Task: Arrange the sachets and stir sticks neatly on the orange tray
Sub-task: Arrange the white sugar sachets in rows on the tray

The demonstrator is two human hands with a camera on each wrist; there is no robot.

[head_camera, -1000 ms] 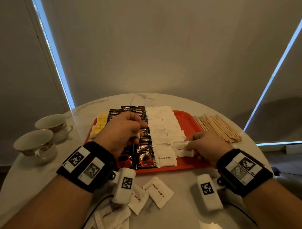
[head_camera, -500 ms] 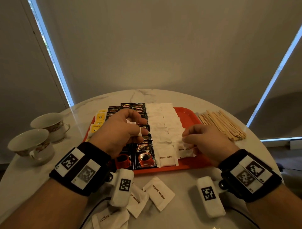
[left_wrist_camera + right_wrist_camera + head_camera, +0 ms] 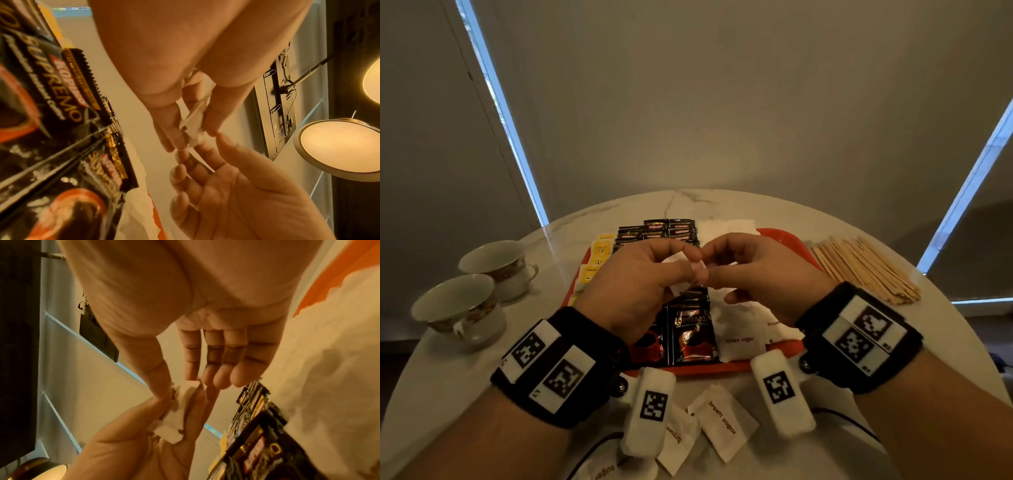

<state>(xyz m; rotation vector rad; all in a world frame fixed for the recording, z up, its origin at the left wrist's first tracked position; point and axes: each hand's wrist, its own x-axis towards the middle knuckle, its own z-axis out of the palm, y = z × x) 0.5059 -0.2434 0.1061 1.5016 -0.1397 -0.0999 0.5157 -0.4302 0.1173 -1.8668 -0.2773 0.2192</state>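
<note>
White brown sugar sachet (image 3: 677, 274) is up in the air above the orange tray (image 3: 789, 240), held between both hands. Left hand (image 3: 640, 284) fingers (image 3: 176, 138) are curled around it, thumb and forefinger pinching one end. Right hand (image 3: 753, 270) pinches the other end with thumb and index; its remaining fingers (image 3: 226, 369) hang loose and straight in the right wrist view. I judge this is a hand-over or a straighten-out before placement.

Tray below: yellow sachets (image 3: 599, 255) far left, black Kopiko coffee sachets (image 3: 690, 334) in the middle, white brown sugar sachets (image 3: 739, 329) overlapped on the right. Bare tray strip at far right.

Off the tray: loose brown sugar sachets (image 3: 722, 425) on the surface (image 3: 448, 383) near my wrists, wooden stir sticks (image 3: 866, 267) piled to the right, two teacups (image 3: 482, 284) left.

Risks as I see them:
- Both pinches are at the edges, so a pull either way could tear or crumple the paper.
- If one hand lets go too soon, the sachet drops onto the coffee rows.
- Lowering a wrist could scuff the overlapped white column out of line.
- Stir sticks are not yet on the tray and could roll.
</note>
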